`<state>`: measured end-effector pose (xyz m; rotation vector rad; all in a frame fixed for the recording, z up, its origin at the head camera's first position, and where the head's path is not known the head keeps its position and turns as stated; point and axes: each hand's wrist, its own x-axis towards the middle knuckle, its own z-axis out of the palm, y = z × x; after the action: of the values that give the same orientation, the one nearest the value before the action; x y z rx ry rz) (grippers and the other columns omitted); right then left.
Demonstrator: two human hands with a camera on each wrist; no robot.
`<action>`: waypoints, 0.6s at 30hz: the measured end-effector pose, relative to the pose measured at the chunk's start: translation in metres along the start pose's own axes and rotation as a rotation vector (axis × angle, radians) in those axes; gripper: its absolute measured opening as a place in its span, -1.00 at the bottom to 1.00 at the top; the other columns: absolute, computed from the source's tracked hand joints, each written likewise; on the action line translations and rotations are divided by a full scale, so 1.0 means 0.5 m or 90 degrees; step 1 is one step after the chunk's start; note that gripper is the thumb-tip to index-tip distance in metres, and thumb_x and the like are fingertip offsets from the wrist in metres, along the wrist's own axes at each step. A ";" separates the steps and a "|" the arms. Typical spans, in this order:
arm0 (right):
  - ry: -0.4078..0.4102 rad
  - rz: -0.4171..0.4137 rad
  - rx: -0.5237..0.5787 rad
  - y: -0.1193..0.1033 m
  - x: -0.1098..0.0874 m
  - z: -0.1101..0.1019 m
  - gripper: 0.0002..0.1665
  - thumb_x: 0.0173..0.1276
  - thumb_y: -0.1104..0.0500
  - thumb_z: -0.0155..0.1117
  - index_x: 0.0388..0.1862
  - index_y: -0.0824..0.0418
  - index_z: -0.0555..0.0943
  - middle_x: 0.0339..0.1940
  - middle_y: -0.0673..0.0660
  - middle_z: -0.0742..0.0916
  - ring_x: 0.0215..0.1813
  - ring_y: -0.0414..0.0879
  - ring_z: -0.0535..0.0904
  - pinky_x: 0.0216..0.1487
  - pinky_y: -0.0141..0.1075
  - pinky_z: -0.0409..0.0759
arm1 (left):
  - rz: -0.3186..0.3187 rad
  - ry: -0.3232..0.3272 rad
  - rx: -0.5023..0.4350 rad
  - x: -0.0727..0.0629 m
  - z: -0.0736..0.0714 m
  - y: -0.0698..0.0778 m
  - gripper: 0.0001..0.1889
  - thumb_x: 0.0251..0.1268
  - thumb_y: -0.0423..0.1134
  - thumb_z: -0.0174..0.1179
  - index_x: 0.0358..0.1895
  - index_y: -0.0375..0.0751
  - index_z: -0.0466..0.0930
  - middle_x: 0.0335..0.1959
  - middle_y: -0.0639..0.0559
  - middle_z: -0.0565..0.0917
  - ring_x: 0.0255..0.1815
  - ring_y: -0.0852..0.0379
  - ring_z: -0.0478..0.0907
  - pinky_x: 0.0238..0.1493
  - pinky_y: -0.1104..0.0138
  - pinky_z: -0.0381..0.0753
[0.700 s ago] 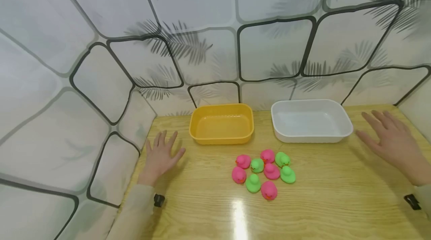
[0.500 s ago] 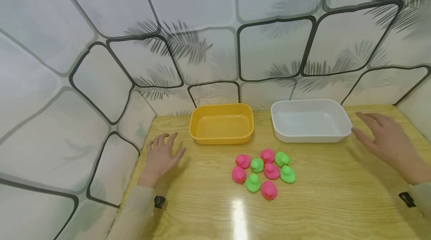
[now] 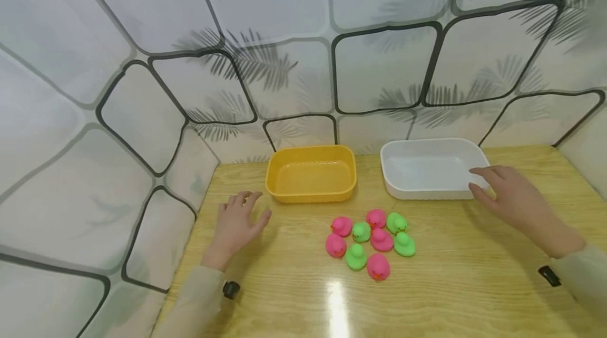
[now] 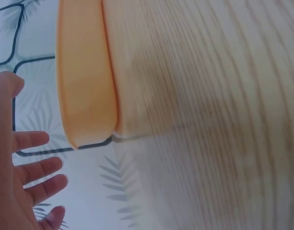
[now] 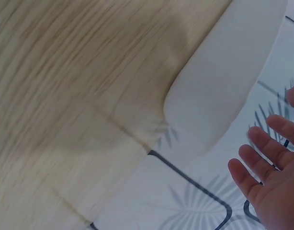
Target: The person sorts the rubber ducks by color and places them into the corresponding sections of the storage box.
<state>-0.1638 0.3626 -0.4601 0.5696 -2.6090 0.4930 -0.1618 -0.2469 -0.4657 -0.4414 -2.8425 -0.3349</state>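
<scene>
My left hand hovers over the table to the left of the yellow tray, fingers loosely bent and holding nothing. In the left wrist view its spread fingers stand apart from the orange-looking tray wall. My right hand is at the right end of the white tray, overlapping its corner in the head view, with nothing in its grasp. Between and in front of the trays lies a cluster of small toy ducks, some pink, some green.
Both trays stand at the back of the wooden table, against a patterned wall covering. Another patterned wall rises along the left edge. Each wrist carries a dark strap piece.
My right hand has moved left, from beside the white tray to over its right corner. The left hand has shifted slightly right, its fingers more bent. The ducks and trays stay in place.
</scene>
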 end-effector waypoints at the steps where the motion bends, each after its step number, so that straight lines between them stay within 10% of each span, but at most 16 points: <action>1: -0.006 0.005 0.003 -0.006 0.002 0.001 -0.58 0.37 0.25 0.40 0.17 0.37 0.61 -0.02 0.43 0.69 0.03 0.42 0.57 0.06 0.27 0.47 | 0.004 0.001 0.001 0.000 0.000 0.005 -0.41 0.47 0.19 0.16 0.36 -0.11 0.54 0.23 -0.24 0.58 0.21 -0.31 0.50 0.06 -0.17 0.41; 18: 0.008 -0.063 0.013 -0.077 0.060 0.034 -0.69 0.31 0.29 0.44 0.03 0.30 0.67 -0.20 0.21 0.73 -0.15 0.16 0.64 -0.22 0.11 0.63 | 0.093 0.026 -0.042 0.007 0.023 0.076 -0.50 0.45 0.11 0.23 0.22 -0.18 0.65 0.08 -0.15 0.72 0.09 -0.21 0.62 0.00 -0.13 0.53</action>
<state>-0.1764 0.3134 -0.4512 0.6950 -2.5517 0.4895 -0.1552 -0.2077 -0.4683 -0.6442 -2.7468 -0.4049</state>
